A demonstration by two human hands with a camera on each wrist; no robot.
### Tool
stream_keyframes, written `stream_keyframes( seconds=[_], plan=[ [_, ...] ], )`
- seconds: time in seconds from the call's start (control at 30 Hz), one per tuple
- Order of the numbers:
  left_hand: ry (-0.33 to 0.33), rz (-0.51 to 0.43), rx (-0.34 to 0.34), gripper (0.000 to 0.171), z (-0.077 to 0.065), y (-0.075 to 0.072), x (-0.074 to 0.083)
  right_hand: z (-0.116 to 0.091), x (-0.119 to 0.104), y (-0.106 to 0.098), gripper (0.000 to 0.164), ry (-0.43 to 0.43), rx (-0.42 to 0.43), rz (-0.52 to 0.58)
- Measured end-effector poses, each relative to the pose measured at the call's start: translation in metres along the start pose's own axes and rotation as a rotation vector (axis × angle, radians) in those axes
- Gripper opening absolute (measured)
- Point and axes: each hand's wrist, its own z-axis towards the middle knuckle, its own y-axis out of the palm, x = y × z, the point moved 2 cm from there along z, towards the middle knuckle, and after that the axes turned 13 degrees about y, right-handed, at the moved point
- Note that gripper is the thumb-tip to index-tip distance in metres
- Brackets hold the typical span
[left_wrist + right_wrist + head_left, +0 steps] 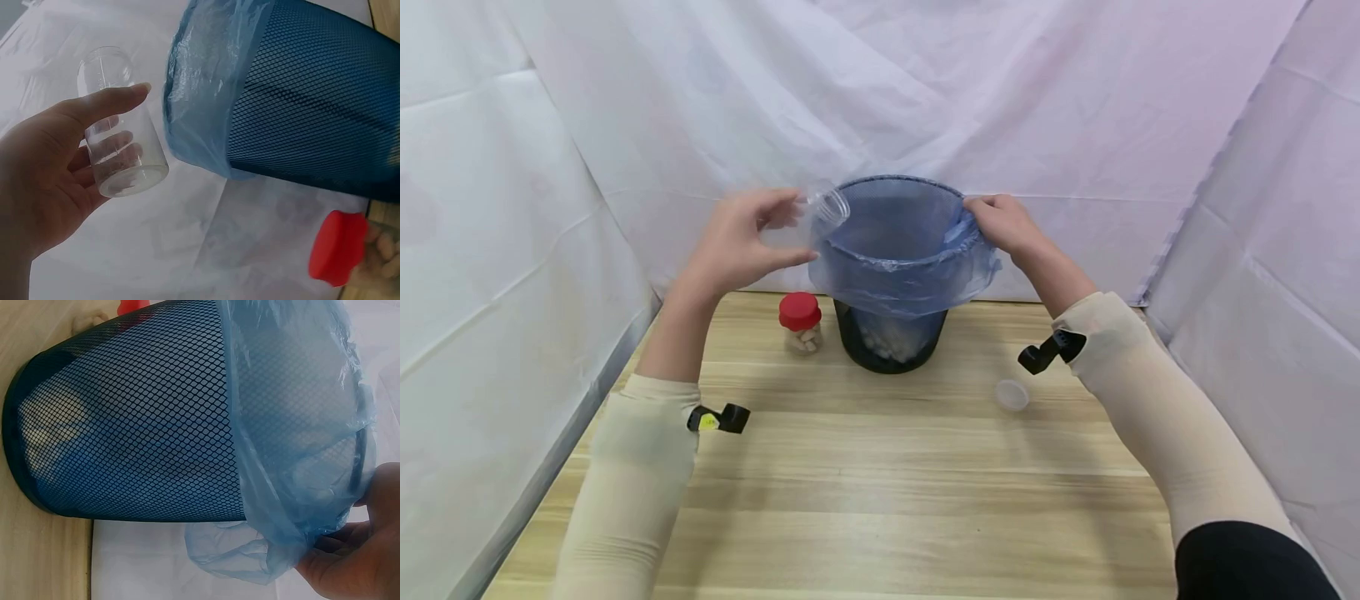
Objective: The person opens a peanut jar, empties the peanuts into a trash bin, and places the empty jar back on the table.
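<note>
Two hands work at the rim of the mesh bin (144,425): the left hand (730,250) holds a clear jar (134,153), thumb across one side and fingers round the other, while the right hand (1003,223) pinches the blue liner (902,283) at the bin's right edge. The jar lies roughly sideways at the left of the bin's opening, its ringed end toward it, and looks empty in the left wrist view. For good handling, that end should sit well inside the rim before the base is raised, so that anything loose would fall into the bin. Smooth glass can slip, so a firm wrap serves better than fingertips alone. The right hand should brace the liner without dragging it inward or tipping the bin. The left elbow wants care too, since the red-lidded jar (800,322) stands just beside the bin, below that arm's work.
</note>
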Motion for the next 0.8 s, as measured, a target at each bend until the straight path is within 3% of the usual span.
stream_keyframes(
  seconds=[0.23, 0.5, 0.8],
  plan=[
    [-0.065, -0.152, 0.155, 0.068, -0.037, 0.017, -0.011, 0.002, 0.003, 0.001, 0.062, -0.018, -0.01, 0.02],
    [-0.096, -0.266, 0.268, 0.058, -0.069, 0.035, -0.022, 0.004, 0.005, 0.0, 0.066, -0.01, -0.003, 0.058],
    [-0.115, -0.313, 0.32, 0.056, -0.09, 0.044, -0.027, 0.001, 0.008, 0.0, 0.064, -0.025, 0.011, 0.086]
  ],
)
